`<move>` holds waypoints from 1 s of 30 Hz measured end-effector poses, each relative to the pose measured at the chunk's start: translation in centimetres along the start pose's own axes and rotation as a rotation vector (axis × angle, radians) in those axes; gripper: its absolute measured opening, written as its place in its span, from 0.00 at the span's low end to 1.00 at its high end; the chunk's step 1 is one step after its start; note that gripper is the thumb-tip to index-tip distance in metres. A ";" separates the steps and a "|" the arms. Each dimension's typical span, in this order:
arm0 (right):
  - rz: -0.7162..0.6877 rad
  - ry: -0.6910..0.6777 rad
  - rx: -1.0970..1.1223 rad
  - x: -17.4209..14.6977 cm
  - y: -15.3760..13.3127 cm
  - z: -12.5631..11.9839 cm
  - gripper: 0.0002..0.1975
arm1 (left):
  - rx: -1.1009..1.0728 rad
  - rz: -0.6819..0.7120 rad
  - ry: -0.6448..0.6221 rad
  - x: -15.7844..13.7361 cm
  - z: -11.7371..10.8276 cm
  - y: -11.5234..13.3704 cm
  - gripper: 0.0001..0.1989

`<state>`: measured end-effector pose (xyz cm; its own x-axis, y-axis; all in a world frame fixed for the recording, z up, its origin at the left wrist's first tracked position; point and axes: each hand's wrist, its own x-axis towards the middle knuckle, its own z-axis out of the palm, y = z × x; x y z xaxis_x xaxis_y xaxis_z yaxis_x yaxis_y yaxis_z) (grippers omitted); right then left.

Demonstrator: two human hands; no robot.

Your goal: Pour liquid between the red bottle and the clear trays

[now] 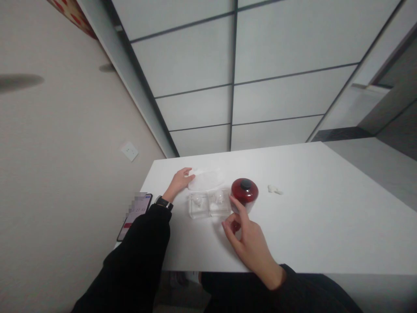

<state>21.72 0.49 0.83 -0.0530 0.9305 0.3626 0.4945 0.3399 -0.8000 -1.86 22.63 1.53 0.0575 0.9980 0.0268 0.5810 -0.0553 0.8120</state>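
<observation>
Where the work takes place, a plain white table (309, 226) extends below a light wall (58, 182) on the left and a panelled partition (195, 56) of pale rectangles in dark framing at the rear. One socket plate (129, 151) is mounted on the wall.

Item count on the tabletop:
- One clear container (199, 214), near the middle, with two compartments side by side; each contains small, pale pieces too indistinct to identify.
- One pale flat piece (206, 180), directly behind the container.
- One red pot (241, 190) with one black knob (245, 184), just right of the container.
- One crumpled white scrap (275, 189), to the right of the pot.
- One phone (139, 214), at the left edge, partly covered by a sleeve (130, 256).

Two hands are in view. The left hand (179, 180), with one watch (163, 203) at its wrist, meets the left edge of the flat piece; whether it grips that edge cannot be determined. The right hand (249, 239) is unclosed, thumb and forefinger parted, the forefinger extended between container and pot; contact with either cannot be confirmed.
</observation>
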 end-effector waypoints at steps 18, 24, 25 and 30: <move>-0.057 -0.020 -0.013 0.4 -0.3 -0.3 0.23 | 0.612 0.578 -0.400 8.6 4.8 2.7 0.13; -0.069 -0.033 0.011 0.5 -0.5 -0.6 0.23 | 0.528 0.714 -0.569 7.7 5.1 3.3 0.12; -0.075 -0.033 0.013 0.5 -0.5 -0.6 0.23 | 0.513 0.722 -0.583 7.5 5.1 3.4 0.12; -0.072 -0.044 0.021 0.4 -0.5 -0.6 0.22 | 0.446 0.706 -0.596 7.1 4.7 4.1 0.05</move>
<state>21.98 0.64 1.65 -0.1254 0.9086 0.3985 0.4698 0.4082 -0.7827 4.73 29.39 2.32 0.8268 0.5620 0.0216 0.5000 -0.7521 0.4294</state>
